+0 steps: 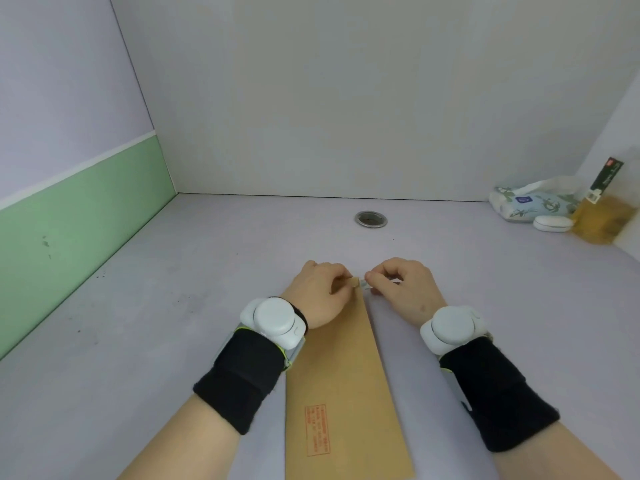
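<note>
A long brown paper envelope [341,372] lies lengthwise on the pale desk, its near end carrying a red printed box. My left hand [320,292] rests on its far left corner and pinches the envelope's top edge or flap. Just to the right, my right hand [403,287] pinches a small pale or clear strip at the envelope's far right corner; what the strip is I cannot tell. The fingertips of both hands nearly meet. Both wrists wear white round devices over black bands.
A round metal cable grommet [371,219] sits in the desk [173,323] beyond the hands. At the far right corner lie a tissue pack [519,204], a small white case [553,223] and a yellowish packet with a green label [604,209]. Walls enclose the desk on three sides.
</note>
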Available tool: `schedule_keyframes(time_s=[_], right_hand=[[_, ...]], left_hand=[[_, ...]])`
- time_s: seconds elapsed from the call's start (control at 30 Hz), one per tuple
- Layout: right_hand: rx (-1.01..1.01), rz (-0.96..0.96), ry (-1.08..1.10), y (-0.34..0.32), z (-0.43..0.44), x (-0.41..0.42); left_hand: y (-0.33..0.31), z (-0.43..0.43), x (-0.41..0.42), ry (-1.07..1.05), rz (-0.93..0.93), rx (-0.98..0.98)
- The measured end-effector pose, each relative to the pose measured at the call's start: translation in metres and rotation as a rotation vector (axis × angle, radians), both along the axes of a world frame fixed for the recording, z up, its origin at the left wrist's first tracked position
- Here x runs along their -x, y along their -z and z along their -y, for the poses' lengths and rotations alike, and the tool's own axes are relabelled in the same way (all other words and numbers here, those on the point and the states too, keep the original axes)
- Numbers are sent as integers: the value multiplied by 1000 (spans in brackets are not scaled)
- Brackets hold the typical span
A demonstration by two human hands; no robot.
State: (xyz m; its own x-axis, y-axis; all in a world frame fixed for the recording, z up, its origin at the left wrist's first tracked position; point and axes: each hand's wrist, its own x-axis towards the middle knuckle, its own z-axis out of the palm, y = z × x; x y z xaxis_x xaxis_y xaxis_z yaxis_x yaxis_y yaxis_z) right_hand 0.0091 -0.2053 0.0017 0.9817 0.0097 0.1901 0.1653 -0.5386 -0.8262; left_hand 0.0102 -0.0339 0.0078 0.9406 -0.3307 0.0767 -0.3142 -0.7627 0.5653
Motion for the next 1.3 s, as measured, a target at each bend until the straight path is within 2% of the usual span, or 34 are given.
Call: schedule_keyframes(time_s=[0.3, 1.13, 1.3], right_hand=[[-26, -15, -43, 0, -2, 2], [60, -43, -129, -2, -3, 4], [147, -18, -142, -1, -5, 6]], left_hand=[[-4, -7, -1, 10, -57, 169], [0, -10, 0, -29, -41, 144], [-2, -12, -1, -18, -31, 161]])
